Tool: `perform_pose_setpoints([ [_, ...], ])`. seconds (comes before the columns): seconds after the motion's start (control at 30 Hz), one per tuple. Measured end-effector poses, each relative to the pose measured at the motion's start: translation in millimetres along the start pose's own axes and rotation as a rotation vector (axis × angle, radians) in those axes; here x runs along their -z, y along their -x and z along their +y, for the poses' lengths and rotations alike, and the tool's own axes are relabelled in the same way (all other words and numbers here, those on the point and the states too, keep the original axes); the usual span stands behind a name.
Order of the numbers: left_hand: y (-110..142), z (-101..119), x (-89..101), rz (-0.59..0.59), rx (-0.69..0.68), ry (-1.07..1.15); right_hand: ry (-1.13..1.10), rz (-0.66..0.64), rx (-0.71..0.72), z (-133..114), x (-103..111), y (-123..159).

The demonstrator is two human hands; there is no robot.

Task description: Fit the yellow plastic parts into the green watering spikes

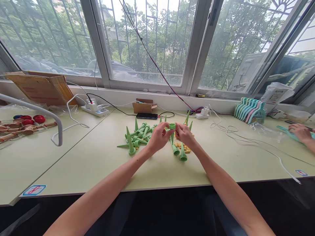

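My left hand [160,136] is closed on a green plastic watering spike [172,126], gripping it near its round, open socket, which faces up. Right beside the socket, my right hand [185,133] has its fingers pinched together; whatever is between them is too small or hidden to make out. Beyond and left of my left hand lies a heap of green spikes [142,131], with one spike [131,149] standing point up. Below my hands, two more spikes [183,156] show their open ends toward me. Small yellow pieces [184,148] are piled under my right hand.
A black phone [147,115] and a small cardboard box [144,106] are at the back. Power strip [98,112] and white cables [231,129] lie on the table. Wooden toys [27,126] are left; hangers [249,110] and another person's hand [300,131] are right.
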State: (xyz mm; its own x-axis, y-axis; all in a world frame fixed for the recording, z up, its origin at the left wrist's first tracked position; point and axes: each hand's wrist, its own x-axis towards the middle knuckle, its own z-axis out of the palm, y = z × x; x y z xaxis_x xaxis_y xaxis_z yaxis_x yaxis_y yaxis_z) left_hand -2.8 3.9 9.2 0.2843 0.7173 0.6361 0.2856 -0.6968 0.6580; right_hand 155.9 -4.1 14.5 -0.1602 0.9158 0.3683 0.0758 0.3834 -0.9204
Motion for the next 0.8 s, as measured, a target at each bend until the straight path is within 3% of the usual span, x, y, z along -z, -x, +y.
perform_pose_setpoints([
  [0.27,2.7,1.9,3.5,0.003,-0.192,-0.166,-0.095,-0.008,-0.027,-0.2,-0.8,-0.3],
  [0.8,8.1,5.5,-0.4,0.107,-0.181,-0.18,-0.078,0.165,0.062,6.7,-4.6,-7.8],
])
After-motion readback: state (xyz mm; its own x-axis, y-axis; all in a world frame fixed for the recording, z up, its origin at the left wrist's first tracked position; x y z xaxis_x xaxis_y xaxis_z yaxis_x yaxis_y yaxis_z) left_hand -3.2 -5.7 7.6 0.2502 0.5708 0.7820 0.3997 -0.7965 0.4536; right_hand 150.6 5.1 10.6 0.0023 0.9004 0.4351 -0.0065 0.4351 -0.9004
